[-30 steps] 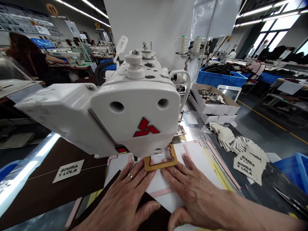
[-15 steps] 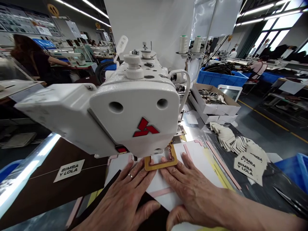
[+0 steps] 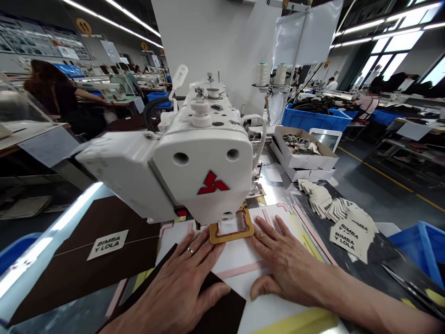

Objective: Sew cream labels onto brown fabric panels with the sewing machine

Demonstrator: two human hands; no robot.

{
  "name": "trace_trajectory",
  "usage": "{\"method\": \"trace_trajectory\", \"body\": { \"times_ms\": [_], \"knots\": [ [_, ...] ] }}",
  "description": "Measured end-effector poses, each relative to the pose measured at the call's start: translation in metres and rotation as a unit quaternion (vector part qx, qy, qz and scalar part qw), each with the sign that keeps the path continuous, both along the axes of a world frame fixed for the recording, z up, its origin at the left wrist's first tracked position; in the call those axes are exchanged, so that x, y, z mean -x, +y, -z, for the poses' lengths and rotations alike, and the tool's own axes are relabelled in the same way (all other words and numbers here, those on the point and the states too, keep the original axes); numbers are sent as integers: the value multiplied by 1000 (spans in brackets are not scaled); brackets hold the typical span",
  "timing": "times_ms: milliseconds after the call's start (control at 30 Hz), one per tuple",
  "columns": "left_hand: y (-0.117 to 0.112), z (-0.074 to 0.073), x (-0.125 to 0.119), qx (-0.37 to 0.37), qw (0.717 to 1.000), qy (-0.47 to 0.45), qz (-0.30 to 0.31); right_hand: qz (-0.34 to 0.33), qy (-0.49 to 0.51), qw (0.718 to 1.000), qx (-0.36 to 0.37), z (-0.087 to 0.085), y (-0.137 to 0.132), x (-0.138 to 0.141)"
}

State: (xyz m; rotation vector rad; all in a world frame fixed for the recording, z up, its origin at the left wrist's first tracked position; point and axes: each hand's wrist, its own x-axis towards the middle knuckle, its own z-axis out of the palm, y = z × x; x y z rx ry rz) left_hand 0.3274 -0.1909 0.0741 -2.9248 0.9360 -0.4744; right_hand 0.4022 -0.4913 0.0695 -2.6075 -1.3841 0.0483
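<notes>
Under the head of a white sewing machine [image 3: 208,157] sits a yellow clamp frame [image 3: 232,237] with a rectangular opening. My left hand [image 3: 187,278] lies flat, fingers stretched, on dark brown material [image 3: 222,304] and the white sheet, its fingertips at the frame's left edge. To the right of the frame, my right hand [image 3: 281,260] rests with fingers spread on the white sheet [image 3: 239,262], which carries pink and yellow strips. A label reading BIMBA Y LOLA [image 3: 107,244] lies on a brown panel [image 3: 79,269] at the left. The needle area is hidden behind the machine head.
Several loose labels [image 3: 349,236] fan out on the dark table at right, beside scissors [image 3: 410,287]. Behind them stands a cardboard box [image 3: 306,148] of more labels. A blue bin [image 3: 422,250] is at the right edge. Thread cones [image 3: 262,74] stand behind the machine; co-workers sit farther off.
My right hand has slid right, away from the frame's lower edge, baring more of the white sheet. My left hand stays nearly in place. The view has shifted slightly.
</notes>
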Motion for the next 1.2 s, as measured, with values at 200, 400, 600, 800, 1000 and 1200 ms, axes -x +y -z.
{"method": "trace_trajectory", "body": {
  "times_ms": [200,400,600,800,1000,1200],
  "knots": [
    [5,6,7,19,1000,0,-16,42,-84,994,-46,-16,-14,33],
    [42,6,41,52,995,23,-79,-6,-52,987,-154,-16,10,84],
    [66,3,77,107,976,53,-182,32,-23,989,-143,-5,50,95],
    [28,-9,52,167,969,66,-171,51,4,992,-114,-16,48,76],
    [3,-15,17,242,948,105,-176,128,-15,991,-39,-16,42,67],
    [10,-18,29,133,964,95,-211,82,-27,996,19,-29,17,36]
  ]
}}
